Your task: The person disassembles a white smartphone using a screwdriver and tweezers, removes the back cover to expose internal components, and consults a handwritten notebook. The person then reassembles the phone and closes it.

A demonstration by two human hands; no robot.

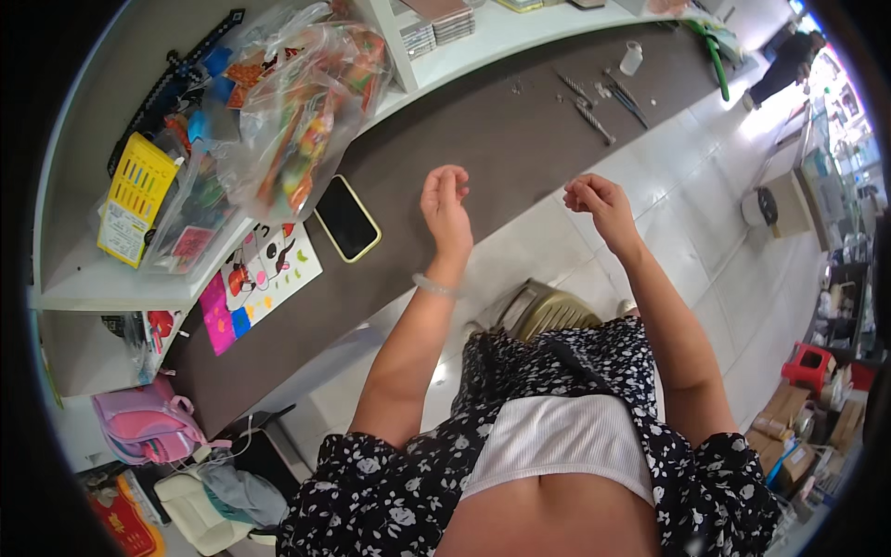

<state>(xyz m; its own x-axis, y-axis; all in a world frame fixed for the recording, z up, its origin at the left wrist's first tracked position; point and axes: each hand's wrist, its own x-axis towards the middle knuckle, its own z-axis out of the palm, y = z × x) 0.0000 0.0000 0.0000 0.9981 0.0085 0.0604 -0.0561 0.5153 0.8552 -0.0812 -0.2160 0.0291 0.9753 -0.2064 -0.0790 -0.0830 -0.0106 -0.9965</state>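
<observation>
My left hand (446,206), with a pale bracelet (436,286) round its wrist, is raised over the front edge of the dark counter (455,121). Its fingers are curled in, with the thumb against them. Further right, my right hand (601,204) hovers above the tiled floor just off the counter edge, fingertips pinched together. A gap separates the two hands. If either one holds something, it is too small or hidden to make out. Closest to the left hand lies a phone (348,218) with a dark screen and pale yellow-green case. Slim metal tools (594,123) rest beyond both hands.
A small clear bottle (631,58) stands near the tools, beside tiny scattered bits. Plastic bags (306,121) and a yellow card (138,200) fill the left shelf. A colourful drawing (269,274) lies by the phone. Beneath me is a stool (548,311); a person (784,67) stands far right.
</observation>
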